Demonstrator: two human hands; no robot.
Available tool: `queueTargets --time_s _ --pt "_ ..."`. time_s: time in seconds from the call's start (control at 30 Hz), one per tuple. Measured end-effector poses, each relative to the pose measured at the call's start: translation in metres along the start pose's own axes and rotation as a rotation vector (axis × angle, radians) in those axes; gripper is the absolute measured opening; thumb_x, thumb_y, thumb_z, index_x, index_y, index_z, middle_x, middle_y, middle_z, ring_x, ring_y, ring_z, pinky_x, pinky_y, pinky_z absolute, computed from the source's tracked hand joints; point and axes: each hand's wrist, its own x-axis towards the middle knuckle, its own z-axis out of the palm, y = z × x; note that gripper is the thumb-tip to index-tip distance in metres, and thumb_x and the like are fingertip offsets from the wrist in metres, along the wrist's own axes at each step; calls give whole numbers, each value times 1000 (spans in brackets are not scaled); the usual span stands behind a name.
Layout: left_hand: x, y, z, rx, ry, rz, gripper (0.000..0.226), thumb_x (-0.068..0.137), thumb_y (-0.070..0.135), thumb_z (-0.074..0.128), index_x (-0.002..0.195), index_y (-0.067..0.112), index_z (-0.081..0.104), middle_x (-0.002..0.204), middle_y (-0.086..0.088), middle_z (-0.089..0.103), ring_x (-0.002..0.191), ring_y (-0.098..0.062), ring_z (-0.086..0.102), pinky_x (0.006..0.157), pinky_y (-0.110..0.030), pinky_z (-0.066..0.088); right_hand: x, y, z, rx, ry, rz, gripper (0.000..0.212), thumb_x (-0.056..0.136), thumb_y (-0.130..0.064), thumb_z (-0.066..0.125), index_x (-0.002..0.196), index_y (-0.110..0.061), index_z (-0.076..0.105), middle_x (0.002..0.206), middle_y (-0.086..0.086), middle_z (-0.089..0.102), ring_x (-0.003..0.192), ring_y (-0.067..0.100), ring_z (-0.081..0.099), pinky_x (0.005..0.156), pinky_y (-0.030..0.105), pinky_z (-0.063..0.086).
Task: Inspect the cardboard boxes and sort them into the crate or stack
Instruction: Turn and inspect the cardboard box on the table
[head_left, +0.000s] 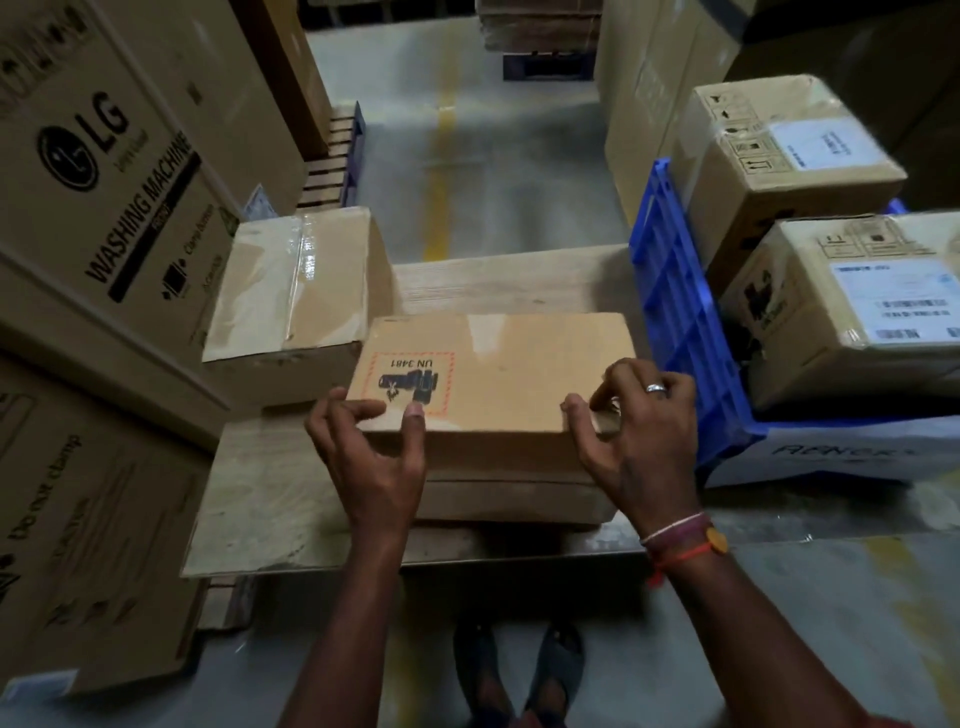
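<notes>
A grey concrete floor (498, 171) is seen running away between tall stacks of goods, marked down its middle by a faded yellow line (441, 176). The left side is walled in by large printed appliance cartons (104, 171), behind which a slatted wooden pallet (332, 166) with a blue edge is partly shown, while plain tall cartons (639, 93) are stood on the right. At the far end a loaded dark pallet (545, 65) is dimly lit, and shine is thrown on the floor by overhead light.

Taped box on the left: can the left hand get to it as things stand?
Probably yes. The left hand rests on the UN 3481 box, and the taped box sits just beyond, top uncovered, nothing between them.
</notes>
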Motion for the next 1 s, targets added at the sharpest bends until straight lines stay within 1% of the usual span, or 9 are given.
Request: queueTargets --time_s 0.07,0.1,0.17,0.27,0.37,0.5,0.7,0.87,1.0 --pt "-5 5 -10 48 -105 -18 41 85 50 72 102 19 51 135 -6 40 138 -17 44 104 -22 49 6 3 -7 -92 -118 6 30 90 -56 54 104 -30 57 112 -4 57 112 29 46 92 50 44" --pt "-4 8 -16 114 -184 -56 41 83 52 74 103 24 52 133 -2 38 132 -17 48 99 -27 51 11 3 -8 -168 -204 9 36 91 -57 53 119 -34 57 129 -1 55 127 30 42 103 65 40" --pt "8 17 -28 323 -377 -158 45 77 57 80 105 35 52 127 6 36 122 -17 53 87 -34 50 25 1 -6 -258 -393 -3 57 96 -61 48 148 -43 37 166 3 25 153 31 20 111 81 15" --pt "27 38 -29 552 -479 -45 54 79 52 81 123 37 53 137 2 40 130 -21 46 88 -40 49 30 -12 11 -276 -538 -99 70 99 -72 24 162 -46 8 174 -3 -12 160 28 -6 111 84 -3" --pt "26 54 1 564 -539 181 65 90 50 66 149 36 43 167 0 23 155 -26 22 119 -56 32 18 -17 20 -357 -533 -159 73 96 -72 3 163 -44 -5 173 -4 -11 159 31 -14 111 84 -3" --pt "6 40 34 760 -650 285 72 99 61 17 166 36 10 175 3 -3 161 -20 -10 123 -69 -3 19 -15 21 -364 -540 -148 73 95 -72 1 163 -44 -4 173 -5 -9 159 31 -15 111 83 -5" --pt "4 35 38 757 -594 299 74 96 63 16 164 36 24 174 3 14 162 -19 4 123 -67 0 25 -13 22 -335 -560 -138 77 92 -76 1 162 -46 -1 174 -6 -7 159 30 -15 111 83 -8" --pt "21 45 46 788 -538 293 61 94 61 31 145 33 49 158 -1 43 148 -22 33 118 -68 19 29 -12 28 -353 -516 -166 75 96 -76 6 163 -44 -1 174 -3 0 160 29 -7 111 83 -7" --pt "19 40 61 792 -557 319 66 97 55 23 157 28 33 172 -4 19 160 -23 10 120 -74 1 27 -12 31 -363 -522 -190 77 94 -74 -1 164 -43 -1 173 -5 -15 158 25 -21 110 83 -8"
